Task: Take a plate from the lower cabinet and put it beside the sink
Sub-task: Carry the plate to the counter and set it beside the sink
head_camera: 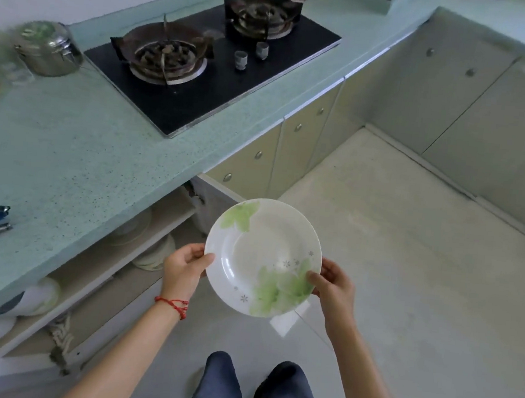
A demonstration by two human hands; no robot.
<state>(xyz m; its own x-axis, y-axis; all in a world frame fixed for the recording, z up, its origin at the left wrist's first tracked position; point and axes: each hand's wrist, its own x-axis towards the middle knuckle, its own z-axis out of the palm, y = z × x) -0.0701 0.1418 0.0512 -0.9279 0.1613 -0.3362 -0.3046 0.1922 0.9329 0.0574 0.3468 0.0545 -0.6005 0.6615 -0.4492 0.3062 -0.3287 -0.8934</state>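
Both hands close on the plate (262,257): our left hand (183,269) pinches the left rim, thumb on top, and our right hand (334,283) does the same on the right rim, over the green leaf print.

Head view: we hold the plate level above the floor, in front of the open lower cabinet (115,268), where other dishes sit on the shelf. The counter (67,162) with the gas stove (209,67) lies to the left; no sink is visible. Risk, in our judgement: the rim-only grip may slip, or the plate may strike the counter edge when lifted.
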